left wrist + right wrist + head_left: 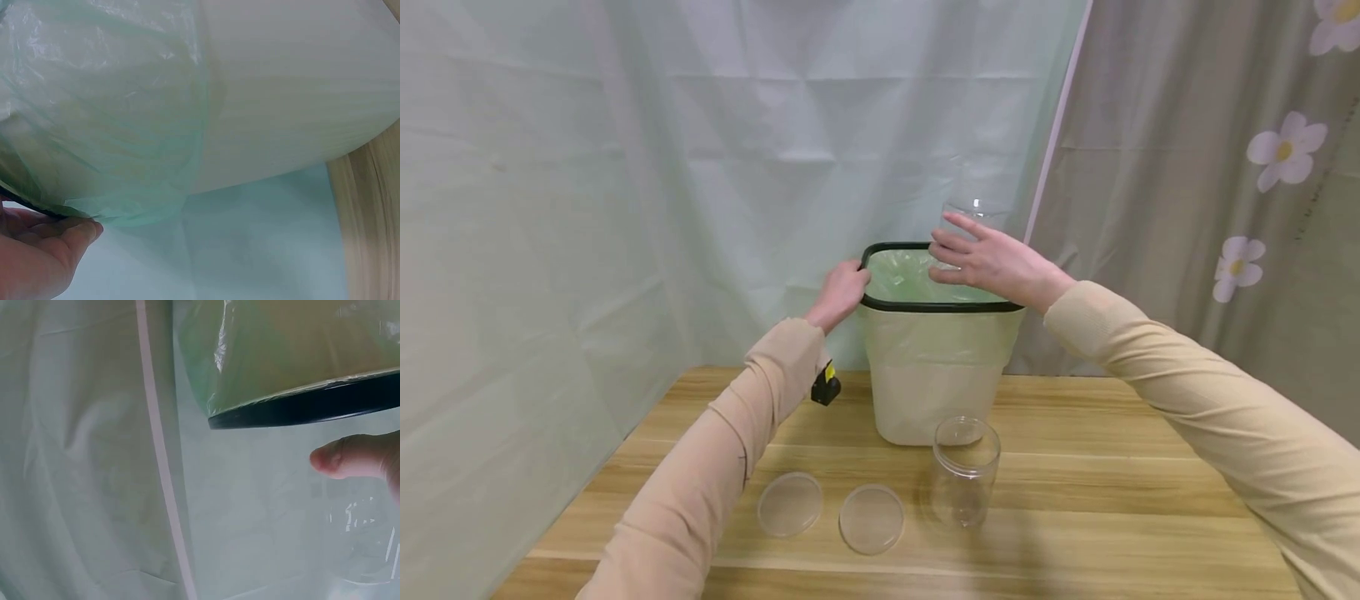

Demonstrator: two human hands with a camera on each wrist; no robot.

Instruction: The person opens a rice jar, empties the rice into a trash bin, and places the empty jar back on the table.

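A pale trash bin [936,400] with a black rim and a thin green liner [902,279] stands toward the back. My left hand [842,292] grips the rim at its left side; in the left wrist view the left hand [47,250] pinches the rim beside the liner. Above the bin's right part, my right hand [992,262] has its spread fingers around a clear jar [977,207], whose lower part is hidden behind the hand. The right wrist view shows the thumb [350,456] near the rim, with the jar [369,531] partly in frame.
A second clear jar [966,479] stands uncovered in front of the bin. Two round clear lids, a left lid [790,504] and a right lid [872,518], lie flat on the wooden table [1075,508]. Pale sheeting [760,167] and a flowered curtain [1157,208] hang behind.
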